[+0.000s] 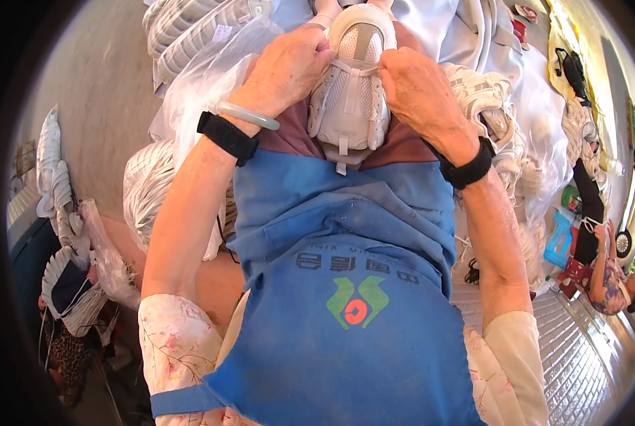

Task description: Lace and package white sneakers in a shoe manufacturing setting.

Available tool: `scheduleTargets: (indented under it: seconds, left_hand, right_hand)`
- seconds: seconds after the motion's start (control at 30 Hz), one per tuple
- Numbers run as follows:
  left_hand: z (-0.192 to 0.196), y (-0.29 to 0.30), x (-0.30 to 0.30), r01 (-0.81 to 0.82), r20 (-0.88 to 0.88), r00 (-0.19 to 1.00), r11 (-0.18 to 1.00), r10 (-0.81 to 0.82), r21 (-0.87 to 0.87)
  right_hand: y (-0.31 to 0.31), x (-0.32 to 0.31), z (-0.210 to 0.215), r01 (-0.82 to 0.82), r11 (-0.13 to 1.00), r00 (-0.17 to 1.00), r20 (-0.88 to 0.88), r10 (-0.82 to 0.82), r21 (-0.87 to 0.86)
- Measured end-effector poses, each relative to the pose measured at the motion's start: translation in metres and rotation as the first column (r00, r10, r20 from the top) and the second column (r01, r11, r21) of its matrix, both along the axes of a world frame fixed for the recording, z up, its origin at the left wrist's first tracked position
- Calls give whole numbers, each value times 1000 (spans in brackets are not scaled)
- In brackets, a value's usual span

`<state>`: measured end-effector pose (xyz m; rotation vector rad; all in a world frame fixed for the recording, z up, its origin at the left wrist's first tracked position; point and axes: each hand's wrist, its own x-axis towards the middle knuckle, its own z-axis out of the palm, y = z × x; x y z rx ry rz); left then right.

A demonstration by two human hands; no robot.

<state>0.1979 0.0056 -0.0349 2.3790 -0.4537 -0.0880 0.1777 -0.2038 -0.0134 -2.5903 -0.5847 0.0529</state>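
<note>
The left hand (289,67) and the right hand (418,89) both pinch the white lace (351,69) across the top of a white mesh shoe (349,92), which rests sole-down on the lap between them. Judging by the grip, the lacing or tying of this shoe is under way; the next move calls for an even pull from both sides. Just below the hands lies a blue apron (346,234). Left of the left hand sits a clear plastic bag (196,85); right of the right hand, a heap of white shoes (502,106).
</note>
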Motion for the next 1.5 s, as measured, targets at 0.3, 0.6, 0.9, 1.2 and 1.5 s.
scheduleTargets:
  seconds: [0.3, 0.6, 0.9, 1.2, 1.5]
  left_hand:
    - [33, 12, -24, -192, -80, 981, 927, 176, -322]
    - [40, -16, -54, -134, -357, 934, 898, -27, -419]
    - [12, -46, -47, -129, -198, 976, 978, 95, -166]
    - [6, -56, -42, -158, -119, 981, 987, 153, -30]
    - [-7, -64, -51, -186, 9, 983, 982, 186, -18]
  right_hand:
    - [-12, -15, -8, 336, 906, 925, -271, -266, 257]
    - [9, -51, 10, 128, 991, 973, 200, -119, -34]
    - [29, -57, 1, 294, 955, 951, 106, -289, -32]
    - [22, -46, -27, 272, 962, 949, 159, -273, 34]
    - [-4, -36, -19, 45, 980, 998, 42, -54, 196]
